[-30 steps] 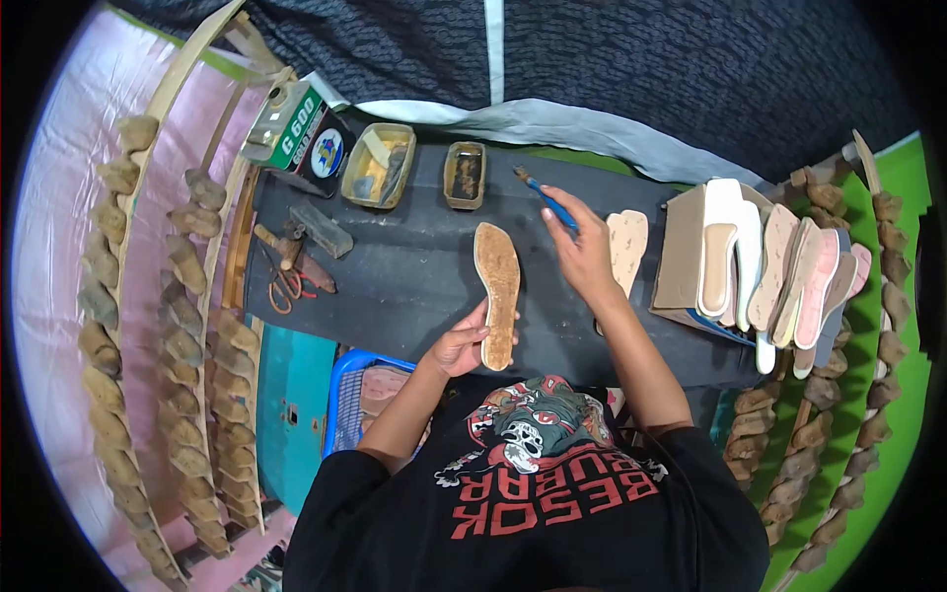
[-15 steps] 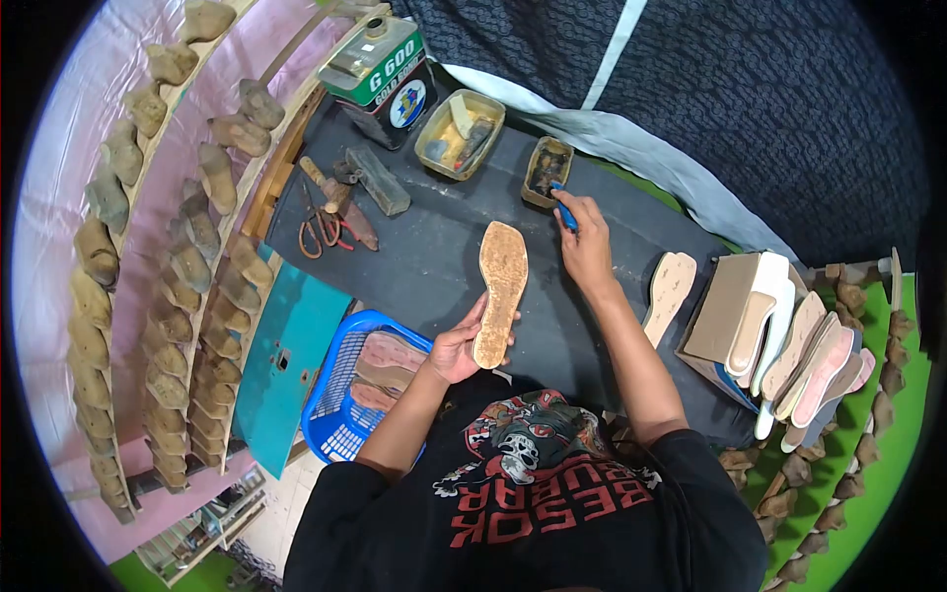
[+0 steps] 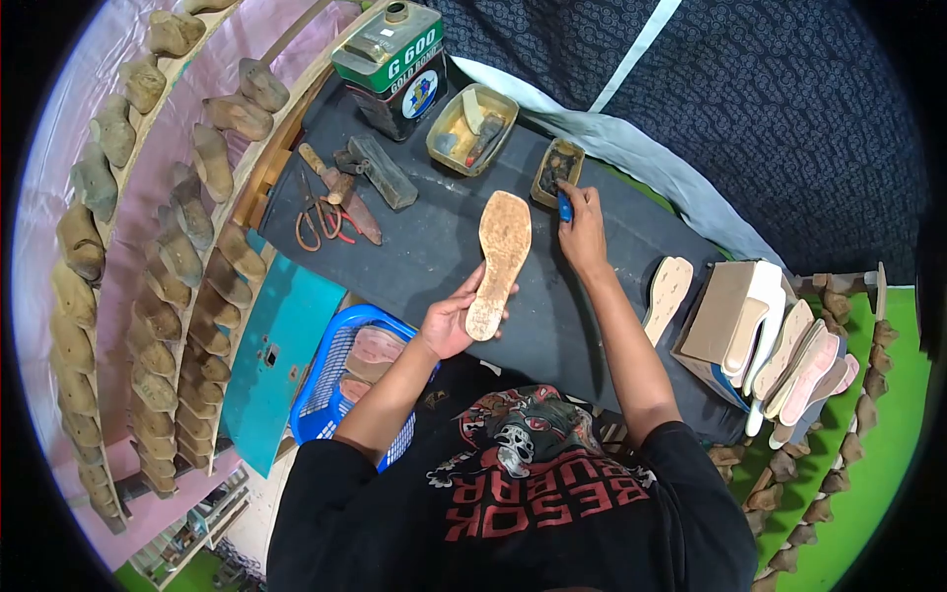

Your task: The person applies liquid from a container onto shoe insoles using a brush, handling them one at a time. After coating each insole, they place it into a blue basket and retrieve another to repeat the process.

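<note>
Grasping a tan, foot-shaped insole with a mottled upper face [image 3: 505, 237] in the left grip [image 3: 451, 326], pinching the narrow heel end between thumb and fingers. Keeping it near the middle of the scene, seemingly raised over the dark grey desk [image 3: 404, 242], pointing the broad toe end toward the far side and turning the mottled face upward.

Clenching a slim, blue-handled tool, probably a brush [image 3: 565, 206], in the right grip [image 3: 580, 222]. Now holding it down at a small, yellowish, rectangular container with dark contents [image 3: 542, 199] on the far side, instead of carrying it in the air between container and insole as a second ago. Hiding the working end from view, so not being able to tell whether it is touching the contents. Likely drawing on the container at this point, and not working on the insole, only keeping its face exposed and within reach.

Leaving a larger yellowish plastic tub [image 3: 449, 164] untouched at far left, and leaving a pale, speckled insole [image 3: 668, 291] lying at right, beside a brown cardboard box [image 3: 702, 321].
</note>
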Motion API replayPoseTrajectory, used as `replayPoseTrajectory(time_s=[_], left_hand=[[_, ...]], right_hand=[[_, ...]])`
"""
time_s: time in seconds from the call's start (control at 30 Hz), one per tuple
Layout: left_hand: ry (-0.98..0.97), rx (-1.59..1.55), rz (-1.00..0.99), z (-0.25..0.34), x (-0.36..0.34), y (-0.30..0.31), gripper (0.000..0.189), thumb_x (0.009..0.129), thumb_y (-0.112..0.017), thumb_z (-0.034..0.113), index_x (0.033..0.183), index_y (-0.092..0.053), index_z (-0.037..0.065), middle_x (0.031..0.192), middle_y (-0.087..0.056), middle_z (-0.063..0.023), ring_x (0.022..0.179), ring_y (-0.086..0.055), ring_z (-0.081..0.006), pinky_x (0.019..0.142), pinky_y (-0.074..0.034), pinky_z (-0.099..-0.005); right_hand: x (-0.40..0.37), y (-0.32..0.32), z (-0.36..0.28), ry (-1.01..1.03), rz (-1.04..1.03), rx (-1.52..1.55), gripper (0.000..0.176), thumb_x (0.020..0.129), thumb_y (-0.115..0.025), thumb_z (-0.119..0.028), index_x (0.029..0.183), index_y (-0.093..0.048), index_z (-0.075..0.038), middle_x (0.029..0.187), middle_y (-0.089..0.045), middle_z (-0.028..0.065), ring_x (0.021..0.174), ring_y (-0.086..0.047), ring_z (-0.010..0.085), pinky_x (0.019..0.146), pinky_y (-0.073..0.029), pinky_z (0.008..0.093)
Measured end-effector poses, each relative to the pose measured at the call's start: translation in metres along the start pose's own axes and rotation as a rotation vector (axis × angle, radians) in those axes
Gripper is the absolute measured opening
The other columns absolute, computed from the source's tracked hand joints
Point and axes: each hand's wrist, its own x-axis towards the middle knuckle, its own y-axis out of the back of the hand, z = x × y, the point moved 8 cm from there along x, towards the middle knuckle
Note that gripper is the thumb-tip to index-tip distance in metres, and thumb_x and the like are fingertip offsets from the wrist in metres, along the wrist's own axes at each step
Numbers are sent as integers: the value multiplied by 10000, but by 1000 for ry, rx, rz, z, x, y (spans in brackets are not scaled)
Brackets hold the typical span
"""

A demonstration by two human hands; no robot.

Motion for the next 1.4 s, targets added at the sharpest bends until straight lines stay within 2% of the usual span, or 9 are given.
replayPoseTrajectory(time_s=[0.13, 0.23, 0.47, 0.77, 1.0, 1.03, 1.1, 1.2, 1.4], left_hand=[[-87, 33, 25, 4, 2, 1, 850, 944, -584, 186, 1675, -155, 253, 1569, -442, -199, 1154, -650, -320, 892, -594, -498], [-159, 13, 34, -6, -1, -3, 821, 956, -551, 163, 1673, -164, 260, 1577, -436, -194, 1171, -648, -329, 922, -586, -500], [-349, -18, 205, -70, -3, -17, 731, 987, -464, 124, 1663, -203, 219, 1601, -429, -141, 1315, -577, -305, 1053, -517, -497], [-521, 15, 442, -147, -54, -3, 697, 978, -471, 36, 1636, -261, 122, 1524, -504, -84, 1409, -502, -221, 1181, -408, -408], [-670, 163, 472, -125, -69, -26, 638, 1034, -500, 61, 1631, -274, 70, 1519, -488, -88, 1365, -515, -198, 1179, -404, -389], [-696, 201, 424, -116, -67, -33, 641, 1033, -505, 55, 1628, -268, 48, 1557, -449, -100, 1408, -476, -210, 1201, -377, -395], [-723, 241, 362, -101, -69, -44, 644, 1031, -511, 38, 1626, -265, 28, 1619, -388, -120, 1478, -409, -225, 1233, -330, -397], [-748, 260, 417, -81, -86, -36, 629, 1020, -517, 14, 1613, -305, 17, 1558, -454, -107, 1452, -435, -216, 1226, -331, -387], [-799, 120, 410, -61, -150, 6, 654, 1001, -543, 22, 1609, -304, 3, 1559, -454, -108, 1453, -432, -214, 1220, -335, -386]], right_hand=[[-12, 29, -11, 132, 157, -40, 443, 833, -540, 124, 1249, -619, -6, 1127, -553, 209, 1049, -593, 380, 944, -485, 440], [-41, 44, 14, -107, 154, 146, 393, 843, -546, 115, 1207, -624, -9, 1070, -593, 137, 928, -625, 251, 831, -515, 352], [-162, -6, -13, -363, -398, 740, 259, 1001, -590, -43, 1252, -628, 1, 919, -608, 18, 740, -584, 49, 652, -485, 248], [-221, -35, -14, -103, -710, 733, 363, 1092, -452, -118, 1407, -557, 29, 1169, -698, 144, 1056, -670, 207, 940, -524, 338], [-231, 12, -82, 226, -426, 595, 396, 1040, -413, -52, 1417, -499, 32, 1248, -585, 267, 1214, -590, 434, 1016, -488, 465], [-228, 3, -80, 285, -340, 529, 403, 1066, -414, -94, 1443, -485, 27, 1232, -623, 226, 961, -683, 319, 805, -554, 406], [-232, -10, -52, -102, -460, 823, 404, 1084, -414, -129, 1453, -489, 20, 1207, -655, 170, 754, -617, 186, 647, -506, 324], [-217, 2, -95, -209, -428, 1022, 407, 1112, -434, -198, 1458, -506, 6, 1109, -684, 50, 548, -397, 1, 475, -337, 205], [-237, -77, -131, -266, -678, 883, 394, 1115, -470, -199, 1454, -543, -13, 843, -639, -18, 539, -457, 20, 457, -369, 211]])
